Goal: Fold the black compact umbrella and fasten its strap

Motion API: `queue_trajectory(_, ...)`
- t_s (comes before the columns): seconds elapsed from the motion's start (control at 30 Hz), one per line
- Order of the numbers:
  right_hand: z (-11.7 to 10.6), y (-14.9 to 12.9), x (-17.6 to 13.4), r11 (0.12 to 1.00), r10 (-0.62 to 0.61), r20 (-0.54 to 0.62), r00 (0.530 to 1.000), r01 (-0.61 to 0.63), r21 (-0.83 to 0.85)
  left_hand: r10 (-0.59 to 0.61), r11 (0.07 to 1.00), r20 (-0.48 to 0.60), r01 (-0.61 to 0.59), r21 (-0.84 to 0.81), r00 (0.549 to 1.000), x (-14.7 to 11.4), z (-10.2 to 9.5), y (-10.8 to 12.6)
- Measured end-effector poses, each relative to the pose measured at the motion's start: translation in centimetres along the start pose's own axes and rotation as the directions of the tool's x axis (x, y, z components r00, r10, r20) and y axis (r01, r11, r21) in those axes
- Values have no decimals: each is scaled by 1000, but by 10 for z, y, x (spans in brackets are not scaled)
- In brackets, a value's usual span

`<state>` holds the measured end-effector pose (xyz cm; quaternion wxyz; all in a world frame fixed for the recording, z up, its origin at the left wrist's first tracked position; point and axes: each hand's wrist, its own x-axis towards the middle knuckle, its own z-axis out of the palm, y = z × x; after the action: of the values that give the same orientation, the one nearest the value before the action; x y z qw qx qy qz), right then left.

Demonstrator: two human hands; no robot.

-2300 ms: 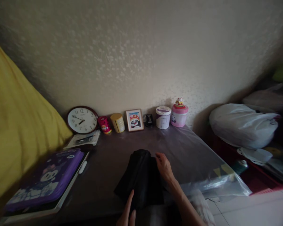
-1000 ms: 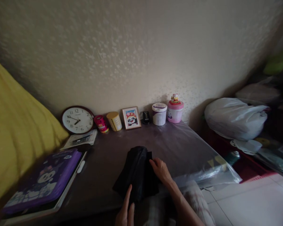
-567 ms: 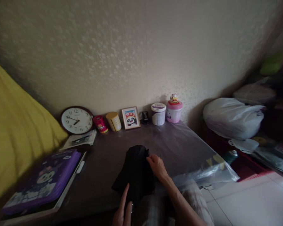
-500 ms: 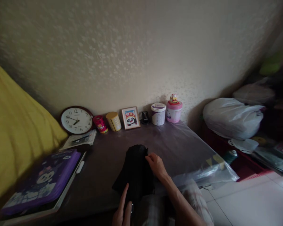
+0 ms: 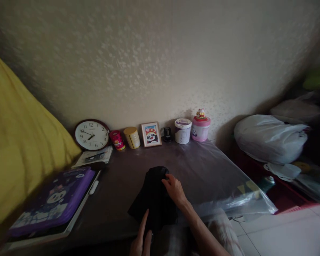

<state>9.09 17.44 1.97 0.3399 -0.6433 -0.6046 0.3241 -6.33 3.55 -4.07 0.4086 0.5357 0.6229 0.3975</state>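
A dark, loosely folded bundle of black fabric (image 5: 152, 199) stands on the table's near side, a pointed corner spreading to the left. I cannot make out what kind of item it is. My right hand (image 5: 174, 190) pinches its upper right edge between thumb and fingers. Low in the view, my left hand (image 5: 142, 240) is at the lower end of the fabric, one finger stretched up along it. A small shiny spot shows beside the left fingers, and part of that hand is cut off by the frame's bottom edge.
Along the wall stand a clock (image 5: 92, 135), a red can (image 5: 117, 140), a yellow-lidded can (image 5: 132, 138), a panda picture (image 5: 151, 135) and two tubs. A purple case (image 5: 56, 202) lies left on the table (image 5: 200, 170). White plastic bags (image 5: 269, 138) sit right.
The view has shifted slightly, so the scene sits a little further right and lower. My right hand has turned slightly at the fabric's edge; both hands stay at the bundle.
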Motion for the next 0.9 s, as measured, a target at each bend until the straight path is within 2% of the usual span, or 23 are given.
queue_trajectory(0.27, 6, 5, -3, 998, -58, 41, 997, 58, -14, 24, 1000, -2, -24, 15, 1000, 4, 2, -11)
queue_trajectory(0.47, 15, 18, -12, 979, -199, 76, 977, 195, 50, 46, 999, -27, -45, 8, 999, 4, 4, -12)
queue_trajectory(0.67, 24, 22, -32, 952, -305, 17, 952, 304, 44, 55, 997, -17, -54, 47, 998, 6, 4, -17)
queue_trajectory(0.9, 31, 19, -56, 927, -374, 63, 925, 373, 25, 81, 995, -47, -78, 59, 996, 6, 6, -16)
